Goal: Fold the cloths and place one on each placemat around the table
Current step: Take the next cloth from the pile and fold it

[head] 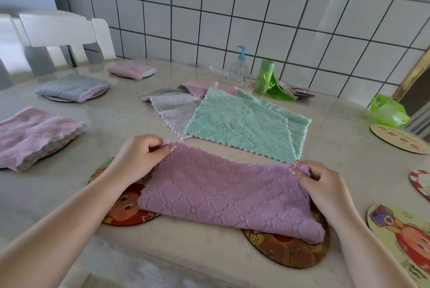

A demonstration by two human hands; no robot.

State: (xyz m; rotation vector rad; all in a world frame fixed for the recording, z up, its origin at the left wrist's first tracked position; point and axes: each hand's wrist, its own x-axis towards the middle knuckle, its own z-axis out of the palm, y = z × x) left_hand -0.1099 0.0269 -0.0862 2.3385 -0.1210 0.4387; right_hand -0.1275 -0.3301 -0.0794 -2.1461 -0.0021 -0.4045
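At table centre-front, your purple cloth lies folded in half across two cartoon placemats, its far corners pinched by your left hand and right hand (fingers curled on the hem, nothing else held). Three folded cloths already sit on mats to your left. Beyond, a green cloth, a grey cloth and a pink one await folding; mats at right remain bare.
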